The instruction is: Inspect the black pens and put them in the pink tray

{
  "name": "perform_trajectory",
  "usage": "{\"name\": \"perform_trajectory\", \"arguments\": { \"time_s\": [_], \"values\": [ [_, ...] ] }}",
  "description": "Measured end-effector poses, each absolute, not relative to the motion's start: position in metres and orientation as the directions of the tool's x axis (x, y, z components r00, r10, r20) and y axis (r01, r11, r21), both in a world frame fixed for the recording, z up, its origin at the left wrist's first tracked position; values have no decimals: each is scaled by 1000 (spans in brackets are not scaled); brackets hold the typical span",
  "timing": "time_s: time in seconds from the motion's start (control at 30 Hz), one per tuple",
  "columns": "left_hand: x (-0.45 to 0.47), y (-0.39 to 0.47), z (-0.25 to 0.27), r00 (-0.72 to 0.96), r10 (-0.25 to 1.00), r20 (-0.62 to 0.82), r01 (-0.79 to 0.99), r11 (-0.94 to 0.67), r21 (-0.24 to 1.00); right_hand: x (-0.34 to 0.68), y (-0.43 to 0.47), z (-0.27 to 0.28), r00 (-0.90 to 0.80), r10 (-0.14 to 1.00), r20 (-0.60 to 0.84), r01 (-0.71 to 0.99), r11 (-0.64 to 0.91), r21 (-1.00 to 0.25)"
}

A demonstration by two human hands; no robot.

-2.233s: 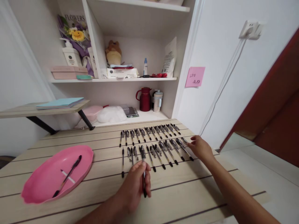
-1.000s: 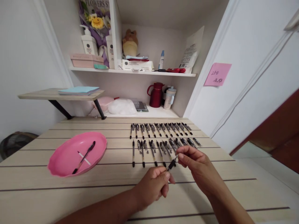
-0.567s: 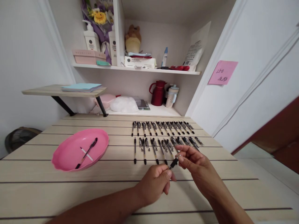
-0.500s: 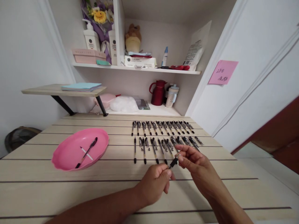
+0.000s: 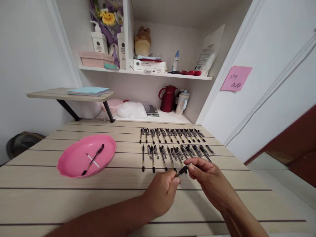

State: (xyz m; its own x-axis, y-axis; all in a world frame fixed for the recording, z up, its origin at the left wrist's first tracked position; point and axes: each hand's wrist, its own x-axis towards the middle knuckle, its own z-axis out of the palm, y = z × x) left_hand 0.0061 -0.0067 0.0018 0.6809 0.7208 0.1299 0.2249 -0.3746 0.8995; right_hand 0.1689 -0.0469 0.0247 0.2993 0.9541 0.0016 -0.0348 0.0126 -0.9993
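My left hand (image 5: 160, 192) is closed round the barrel of a pen (image 5: 182, 170), whose black grip points up to the right. At that end, the thumb and fingertips of my right hand (image 5: 207, 176) pinch the pen's tip; a small shiny bit shows between them. Just beyond my hands lies a front row of disassembled pens, with black-ended barrels (image 5: 152, 163), dark clip caps (image 5: 155, 150) and small cone tips (image 5: 158, 157). Behind it runs a second row of similar pens (image 5: 163, 134). My right hand hides part of the front row.
On the left, a pink tray (image 5: 65, 156) holds a capped black pen (image 5: 93, 159) crossing a thin white stick (image 5: 95, 162). A small raised shelf (image 5: 46, 94) bears light blue paper (image 5: 88, 90). A red jug (image 5: 168, 98) and a cup (image 5: 182, 102) stand at the back.
My left hand has moved up slightly and its fingers have closed more tightly round the pen. My right hand stays at the tip. The view has shifted a little.
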Motion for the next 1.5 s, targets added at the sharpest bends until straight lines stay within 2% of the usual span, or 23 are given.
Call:
{"name": "perform_trajectory", "arguments": {
  "time_s": [0.27, 0.5, 0.67, 0.8, 1.0, 1.1, 1.17, 1.33, 1.5],
  "values": [
    [7, -10, 5, 691, 710, 131, 191, -355, 915, 167, -46, 19, 313, 949, 30, 0, 32, -1000],
    [11, -6, 0, 703, 711, 19, 143, -168, 975, 170, -44, 11, 257, 966, 23, -205, 78, -976],
    [9, -5, 2, 714, 700, 12, 132, -151, 980, 169, -42, 6, 283, 959, 10, -209, 72, -975],
    [10, -6, 2, 728, 685, -32, 123, -85, 989, 167, -42, 9, 209, 978, -7, -265, 50, -963],
    [11, -6, 2, 736, 676, -44, 114, -60, 992, 161, -39, 5, 273, 961, 36, -364, 138, -921],
    [10, -5, 2, 747, 662, -57, 108, -36, 994, 160, -40, 6, 206, 979, 10, -398, 93, -913],
    [11, -4, 1, 759, 646, -84, 111, -1, 994, 160, -41, 8, 177, 984, -8, -421, 69, -905],
    [12, -3, -3, 770, 623, -138, 109, 86, 990, 158, -40, 7, 261, 965, 18, -424, 131, -896],
    [13, -2, -4, 793, 576, -196, 71, 232, 970, 158, -40, 8, 172, 985, -26, -465, 58, -883]
  ]
}}
